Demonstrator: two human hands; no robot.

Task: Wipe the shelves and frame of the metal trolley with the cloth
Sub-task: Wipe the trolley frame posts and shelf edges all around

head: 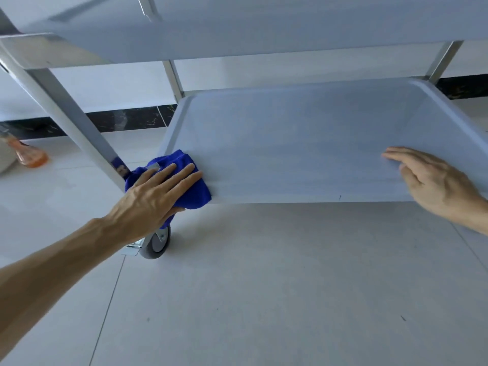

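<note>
Blue cloth (190,178), one piece, lies at the 9 o'clock corner of the lower shelf (303,143) under the left hand (150,196), fingers straight and slightly spread. Right hand (433,180), fingers relaxed, rests at 3 o'clock. Two shelves, one castor (155,243), one orange bottle (29,154) on pale floor tiles (264,299).
</note>
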